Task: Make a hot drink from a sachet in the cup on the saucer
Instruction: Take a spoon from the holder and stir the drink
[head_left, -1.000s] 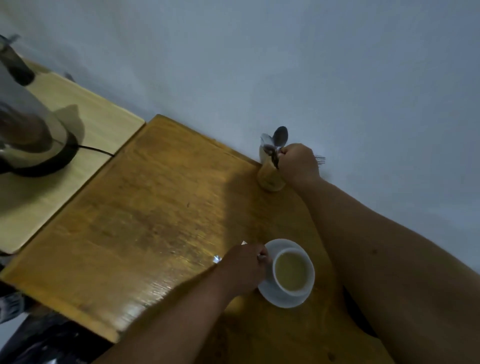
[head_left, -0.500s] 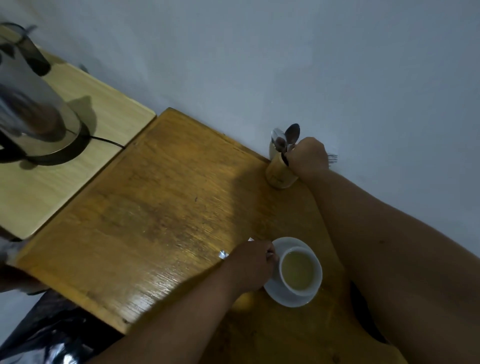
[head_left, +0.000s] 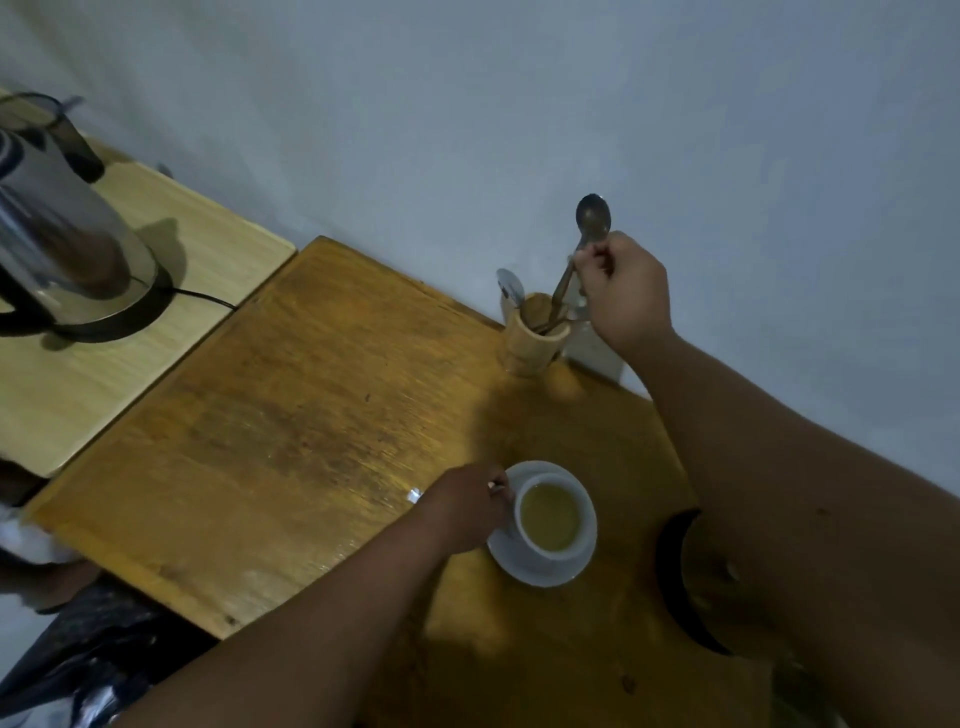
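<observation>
Two hands busy: right hand (head_left: 623, 291) pinching teaspoon (head_left: 589, 223) above wooden utensil holder (head_left: 532, 343) at surface's (head_left: 311, 405) back edge; left hand (head_left: 467, 506) closed around cup (head_left: 553, 519) on saucer (head_left: 540, 571), near front edge.

My right hand (head_left: 623, 291) is raised near the wall, fingers pinched on a slim metal spoon (head_left: 589, 228). My left hand (head_left: 467, 506) rests low, curled against the white ceramic cup (head_left: 553, 519), forearm outstretched.
</observation>
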